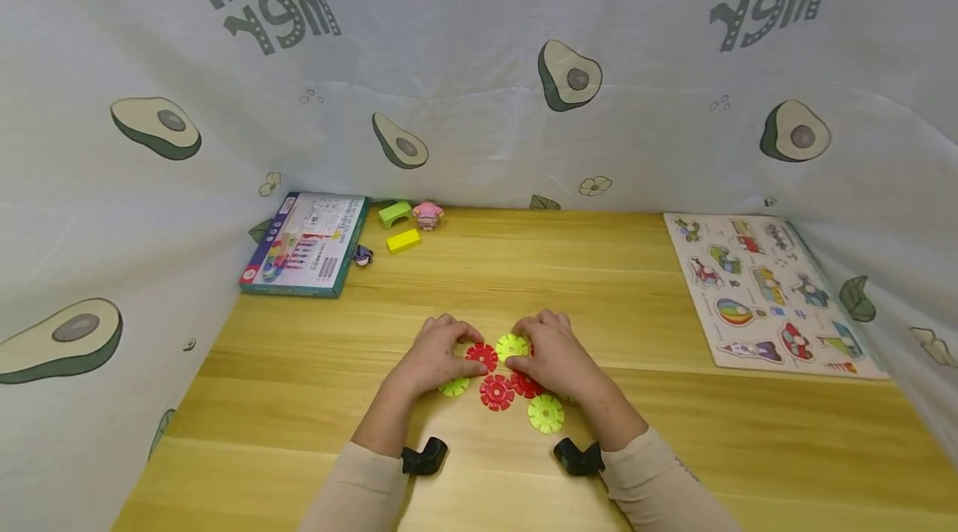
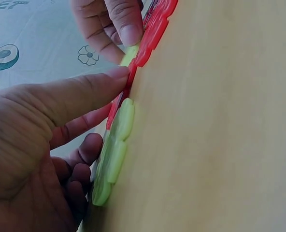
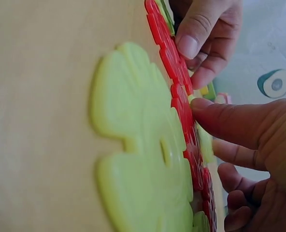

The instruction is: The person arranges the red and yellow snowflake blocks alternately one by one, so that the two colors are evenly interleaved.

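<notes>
My left hand [image 1: 437, 355] pinches a red notched plastic disc [image 1: 481, 357] between thumb and fingers. Just to its right, my right hand [image 1: 555, 356] pinches a yellow-green notched disc [image 1: 512, 347], its edge right at the red one. Nearer to me lies another red disc [image 1: 497, 392], and a further red disc [image 1: 526, 386] is partly covered by the right hand. A loose yellow-green disc [image 1: 545, 415] rests flat below that hand, large in the right wrist view. Beside my left thumb, one more yellow-green disc [image 1: 454, 387] shows, partly hidden by the hand.
At the back left lies a flat boxed set [image 1: 307, 245]. Near it are a green arch block [image 1: 395, 214], a yellow block [image 1: 404, 241], a pink figurine [image 1: 428, 215] and a small dark figurine [image 1: 362, 255]. A picture puzzle board [image 1: 771, 291] lies on the right. An avocado-print cloth [image 1: 479, 75] hangs behind.
</notes>
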{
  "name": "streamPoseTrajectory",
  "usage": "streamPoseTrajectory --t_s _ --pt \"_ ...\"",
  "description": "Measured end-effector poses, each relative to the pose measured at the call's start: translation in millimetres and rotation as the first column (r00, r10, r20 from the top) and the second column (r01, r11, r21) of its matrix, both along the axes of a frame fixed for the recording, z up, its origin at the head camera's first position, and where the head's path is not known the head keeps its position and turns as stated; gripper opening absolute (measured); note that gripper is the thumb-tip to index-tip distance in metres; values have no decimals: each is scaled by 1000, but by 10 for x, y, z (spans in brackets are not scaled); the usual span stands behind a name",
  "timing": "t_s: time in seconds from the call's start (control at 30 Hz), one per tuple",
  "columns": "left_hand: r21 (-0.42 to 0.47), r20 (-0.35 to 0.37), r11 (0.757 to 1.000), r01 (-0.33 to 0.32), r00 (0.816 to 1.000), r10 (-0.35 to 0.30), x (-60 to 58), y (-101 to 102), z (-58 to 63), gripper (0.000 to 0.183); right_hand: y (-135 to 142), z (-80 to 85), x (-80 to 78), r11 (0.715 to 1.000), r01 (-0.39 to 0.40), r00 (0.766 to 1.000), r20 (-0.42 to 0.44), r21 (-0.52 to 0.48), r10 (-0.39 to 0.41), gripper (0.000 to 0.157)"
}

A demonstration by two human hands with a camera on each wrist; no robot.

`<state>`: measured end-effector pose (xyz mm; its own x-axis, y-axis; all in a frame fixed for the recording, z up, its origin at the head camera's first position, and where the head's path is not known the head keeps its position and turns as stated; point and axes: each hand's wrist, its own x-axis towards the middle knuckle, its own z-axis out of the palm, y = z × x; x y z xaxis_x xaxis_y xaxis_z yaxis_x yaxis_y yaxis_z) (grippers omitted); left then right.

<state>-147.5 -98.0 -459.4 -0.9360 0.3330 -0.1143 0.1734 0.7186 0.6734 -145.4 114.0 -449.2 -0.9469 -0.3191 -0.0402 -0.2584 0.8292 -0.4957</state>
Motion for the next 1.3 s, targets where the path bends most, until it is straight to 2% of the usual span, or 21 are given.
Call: streamPoseTrajectory --t_s 0.17,0.53,0.73,0.93,1.17,1.23,1.3 --pt "6 -17 1000 8 1000 -8 -11 9 14 38 -11 -14 -20 999 2 1000 -13 -39 -2 38" --pt "15 8 1000 -16 1000 16 -8 8 14 41 -44 -15 -45 996 10 1000 16 -91 -9 38" --pt "115 37 993 -36 999 32 -29 23 16 32 -32 9 -55 989 8 1000 19 -148 -5 32" --pt "236 80 971 -41 997 23 -91 8 34 17 25 22 -80 969 62 997 57 -240 -50 29" --pt "263 51 957 -127 992 117 -266 -108 95 22 106 69 -119 944 95 995 60 -315 -80 28" --pt "290 49 942 -167 986 159 -346 -153 88 22 110 81 -138 941 100 995 53 -323 -88 28" --pt "335 59 918 -213 977 205 -434 -197 71 22 106 86 -164 937 110 994 61 -332 -95 29"
